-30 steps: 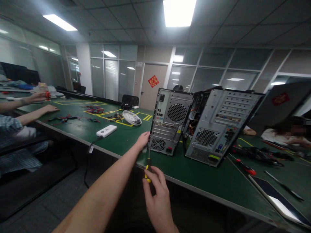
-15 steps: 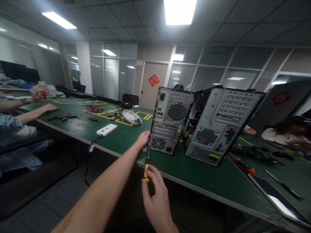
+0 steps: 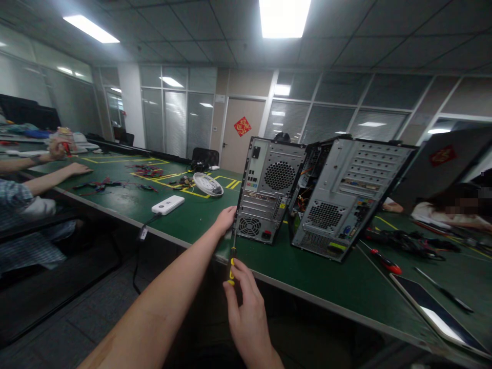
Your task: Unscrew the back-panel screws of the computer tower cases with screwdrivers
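My right hand [image 3: 248, 302] pinches the yellow-and-black handle of a screwdriver [image 3: 232, 269] between thumb and fingers. Its shaft points up to the lower left edge of a computer case [image 3: 265, 192], which stands with its rear panel facing me; whether the tip touches a screw is too small to tell. Against the left side of that case rests my left hand [image 3: 226, 220], its fingertips hidden behind the case. A second computer case [image 3: 334, 205] stands tilted to the right of the first, with wires showing in its open side.
On the green table [image 3: 284, 271] lie a white power bank [image 3: 168, 205], a white oval basket [image 3: 208, 184], a red-and-black screwdriver [image 3: 386, 261], a phone [image 3: 438, 307], a black-handled tool [image 3: 446, 290] and black cables [image 3: 411, 243]. Another person's arms [image 3: 54, 177] rest at the left; someone sits at the right.
The view has shifted very slightly. Both hands keep nearly the same place, and the screwdriver stays at the case's lower left edge.
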### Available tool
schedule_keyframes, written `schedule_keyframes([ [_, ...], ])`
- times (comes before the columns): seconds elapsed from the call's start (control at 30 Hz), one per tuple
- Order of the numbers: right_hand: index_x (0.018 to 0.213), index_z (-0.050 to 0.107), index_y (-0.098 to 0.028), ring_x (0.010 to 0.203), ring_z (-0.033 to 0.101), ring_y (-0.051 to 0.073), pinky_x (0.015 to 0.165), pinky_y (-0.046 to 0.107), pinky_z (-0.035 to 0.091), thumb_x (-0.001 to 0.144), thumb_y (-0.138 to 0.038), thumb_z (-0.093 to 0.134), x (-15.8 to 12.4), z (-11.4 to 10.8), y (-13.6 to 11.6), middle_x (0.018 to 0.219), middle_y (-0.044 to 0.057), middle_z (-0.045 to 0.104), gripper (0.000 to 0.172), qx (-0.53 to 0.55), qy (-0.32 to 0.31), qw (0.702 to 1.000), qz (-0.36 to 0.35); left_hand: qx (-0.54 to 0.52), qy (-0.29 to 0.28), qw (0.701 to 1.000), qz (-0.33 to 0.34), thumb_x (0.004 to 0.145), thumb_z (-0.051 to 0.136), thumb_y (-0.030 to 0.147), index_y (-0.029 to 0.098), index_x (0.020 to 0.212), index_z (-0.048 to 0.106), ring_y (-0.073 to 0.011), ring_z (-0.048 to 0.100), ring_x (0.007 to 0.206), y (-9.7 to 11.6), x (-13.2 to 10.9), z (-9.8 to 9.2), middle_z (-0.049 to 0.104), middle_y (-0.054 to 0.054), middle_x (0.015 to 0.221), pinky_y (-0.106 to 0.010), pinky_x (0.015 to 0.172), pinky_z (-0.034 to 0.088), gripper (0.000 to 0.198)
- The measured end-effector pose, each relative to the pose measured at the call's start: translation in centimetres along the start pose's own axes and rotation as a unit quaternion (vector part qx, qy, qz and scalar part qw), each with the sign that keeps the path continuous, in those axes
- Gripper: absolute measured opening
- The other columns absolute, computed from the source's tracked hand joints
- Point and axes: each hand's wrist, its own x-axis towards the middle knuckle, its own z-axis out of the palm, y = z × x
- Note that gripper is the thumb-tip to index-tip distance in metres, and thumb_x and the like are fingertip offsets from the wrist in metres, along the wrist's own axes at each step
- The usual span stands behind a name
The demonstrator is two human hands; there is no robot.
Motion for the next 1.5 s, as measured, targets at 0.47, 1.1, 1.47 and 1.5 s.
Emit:
schedule_keyframes([
  [0.47,0.126,0.075,-0.025,0.131,0.066,0.024,0.109,0.038,0.057,0.104,-0.019,0.052,0.0,-0.1,0.2,0.144,0.011,0.065,0.032,-0.025,-0.009,0.999,-0.024,-0.008,0.002,1.0,-0.012,0.093,0.053,0.045,0.017,0.107,0.08,-0.0267,0.068,0.107,0.4,-0.2,0.1,0.079,-0.01,0.117,-0.037,0.099,0.049,0.041],
  [1.1,0.134,0.071,-0.025,0.134,0.064,0.025,0.112,0.04,0.054,0.101,-0.016,0.056,-0.3,0.1,0.4,0.147,0.011,0.064,0.038,-0.016,-0.029,0.999,-0.018,-0.017,-0.003,1.0,0.0,0.091,0.055,0.05,0.018,0.105,0.08,-0.0254,0.067,0.102,-0.8,0.4,0.0,0.079,-0.009,0.111,-0.035,0.094,0.05,0.042],
  [1.47,0.119,0.07,-0.023,0.124,0.069,0.024,0.104,0.036,0.057,0.1,-0.021,0.061,-0.2,0.1,0.4,0.135,0.012,0.068,0.021,-0.01,0.001,1.0,0.006,-0.019,0.001,1.0,-0.002,0.09,0.056,0.049,0.018,0.102,0.08,-0.0246,0.067,0.098,-0.7,0.4,0.1,0.079,-0.009,0.106,-0.034,0.092,0.05,0.042],
  [1.5,0.117,0.07,-0.022,0.123,0.069,0.024,0.103,0.036,0.058,0.099,-0.022,0.062,-0.1,0.2,0.4,0.134,0.012,0.068,0.02,-0.008,0.003,1.0,0.007,-0.02,0.003,1.0,-0.003,0.09,0.056,0.049,0.017,0.102,0.08,-0.0245,0.067,0.098,-0.7,0.4,0.1,0.079,-0.008,0.105,-0.034,0.091,0.05,0.041],
])
